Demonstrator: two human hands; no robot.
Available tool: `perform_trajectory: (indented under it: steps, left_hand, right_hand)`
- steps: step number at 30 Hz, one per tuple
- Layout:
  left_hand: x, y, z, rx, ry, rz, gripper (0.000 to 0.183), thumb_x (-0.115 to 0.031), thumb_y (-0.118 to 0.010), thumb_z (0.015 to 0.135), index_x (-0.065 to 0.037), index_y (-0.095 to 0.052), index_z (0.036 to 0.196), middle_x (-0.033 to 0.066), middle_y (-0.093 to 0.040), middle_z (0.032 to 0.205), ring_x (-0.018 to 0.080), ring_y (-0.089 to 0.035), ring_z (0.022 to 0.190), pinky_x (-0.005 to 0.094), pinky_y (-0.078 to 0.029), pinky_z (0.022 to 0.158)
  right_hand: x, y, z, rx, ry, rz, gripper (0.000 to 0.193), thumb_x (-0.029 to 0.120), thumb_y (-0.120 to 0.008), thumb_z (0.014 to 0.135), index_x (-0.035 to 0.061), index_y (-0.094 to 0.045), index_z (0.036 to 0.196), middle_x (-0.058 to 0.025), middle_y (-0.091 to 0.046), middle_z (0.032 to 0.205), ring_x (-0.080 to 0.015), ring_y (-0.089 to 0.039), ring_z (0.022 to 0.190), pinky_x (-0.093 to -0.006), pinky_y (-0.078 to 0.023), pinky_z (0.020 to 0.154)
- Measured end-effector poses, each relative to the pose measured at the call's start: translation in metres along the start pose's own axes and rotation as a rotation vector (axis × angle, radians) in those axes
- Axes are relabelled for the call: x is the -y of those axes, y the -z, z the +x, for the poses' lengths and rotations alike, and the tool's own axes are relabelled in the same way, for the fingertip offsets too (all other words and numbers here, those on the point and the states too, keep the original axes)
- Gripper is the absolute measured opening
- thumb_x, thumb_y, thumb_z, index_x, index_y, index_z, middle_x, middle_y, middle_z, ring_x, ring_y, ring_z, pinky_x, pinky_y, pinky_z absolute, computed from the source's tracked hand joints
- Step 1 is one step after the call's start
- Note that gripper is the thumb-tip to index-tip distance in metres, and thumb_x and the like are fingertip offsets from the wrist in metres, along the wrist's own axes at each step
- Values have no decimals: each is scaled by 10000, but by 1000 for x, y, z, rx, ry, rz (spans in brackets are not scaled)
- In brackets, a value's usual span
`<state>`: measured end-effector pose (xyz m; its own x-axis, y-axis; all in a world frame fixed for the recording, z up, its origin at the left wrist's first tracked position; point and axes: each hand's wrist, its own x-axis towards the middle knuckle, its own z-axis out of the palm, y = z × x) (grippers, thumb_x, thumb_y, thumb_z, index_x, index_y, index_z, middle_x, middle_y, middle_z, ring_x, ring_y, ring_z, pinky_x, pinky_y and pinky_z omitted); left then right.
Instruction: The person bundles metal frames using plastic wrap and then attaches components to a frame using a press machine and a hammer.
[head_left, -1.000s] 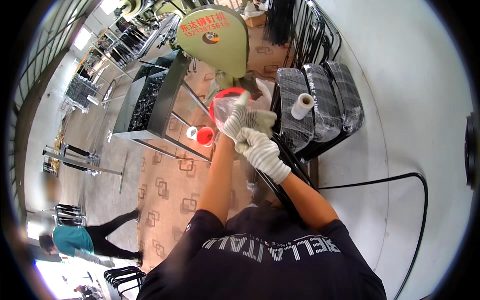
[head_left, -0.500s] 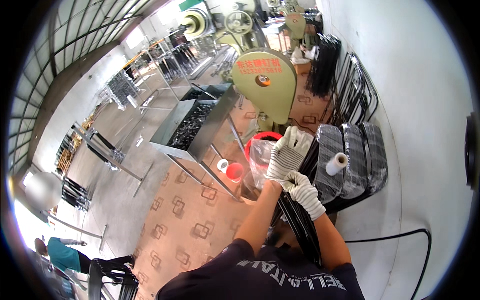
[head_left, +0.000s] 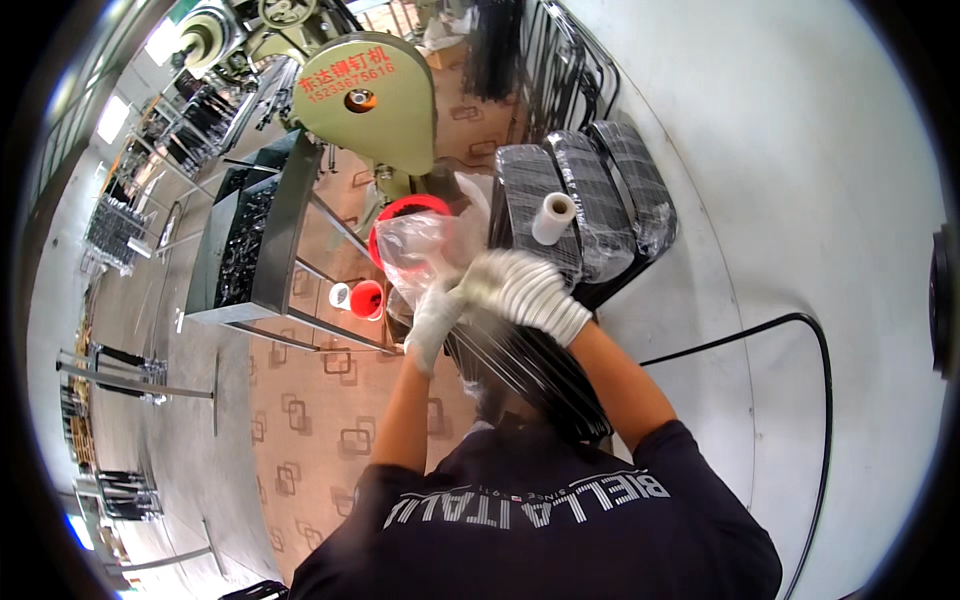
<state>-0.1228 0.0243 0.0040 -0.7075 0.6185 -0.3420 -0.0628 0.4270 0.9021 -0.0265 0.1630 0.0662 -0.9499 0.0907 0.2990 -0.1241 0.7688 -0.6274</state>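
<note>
The right hand (head_left: 528,292) meets the left hand (head_left: 437,318), both in pale knit gloves (head_left: 565,312); with the blur, I can't tell whether either hand's fingers are clenched, loose or grasping anything. Just below, long black bars (head_left: 560,375) lie close against the body, perhaps so it steadies them. Clear plastic (head_left: 412,240) overlaps the red bucket (head_left: 381,222). A film roll (head_left: 549,225) rests on wrapped black bundles (head_left: 600,240), presumably within easy reach.
</note>
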Motion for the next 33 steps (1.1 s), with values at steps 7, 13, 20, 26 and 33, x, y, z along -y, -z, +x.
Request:
perform_trajectory:
  steps: [7, 13, 20, 26, 33]
  left_hand:
    - [30, -37, -67, 364, -162, -1430, 659, -483, -445, 868, -65, -288, 1352, 158, -358, 1344, 302, -404, 1190, 393, -352, 988]
    - [31, -45, -35, -24, -273, -480, 618, -267, -642, 796, -53, -380, 1313, 116, -421, 1306, 204, -379, 1215, 320, -311, 1003]
    - [-18, -68, -37, -109, -441, 178, 383, -200, -711, 709, -52, -594, 1042, 83, -577, 981, 187, -528, 937, 296, -414, 860]
    - [1, -133, -28, 13, -394, 204, 108, -109, -606, 818, -2, -590, 823, 37, -574, 676, 108, -555, 643, 226, -470, 642]
    - [-2, -149, -15, 275, 124, -508, 152, -180, -576, 861, -29, -568, 846, 30, -569, 698, 126, -568, 599, 267, -530, 584]
  right_hand:
    - [-137, -16, 25, -603, -551, 382, 603, 137, -704, 666, 81, -434, 1202, -174, -459, 1206, -291, -422, 1157, -330, -335, 979]
    - [-144, 2, 15, -450, -410, 1053, 667, 17, -731, 599, 49, -445, 1201, -91, -546, 1081, -204, -511, 1023, -291, -397, 904]
    - [-93, 1, -78, -316, -266, 1554, 557, 108, -701, 677, 38, -476, 1182, -175, -576, 1054, -273, -572, 972, -390, -470, 875]
    - [-68, -2, -143, -662, -518, 1678, 576, 136, -685, 705, 42, -428, 1212, -107, -557, 1010, -228, -571, 942, -362, -483, 843]
    - [-72, 10, -189, -569, -339, 2125, 665, 282, -715, 642, -12, -410, 1154, -153, -533, 1001, -315, -546, 942, -437, -463, 861]
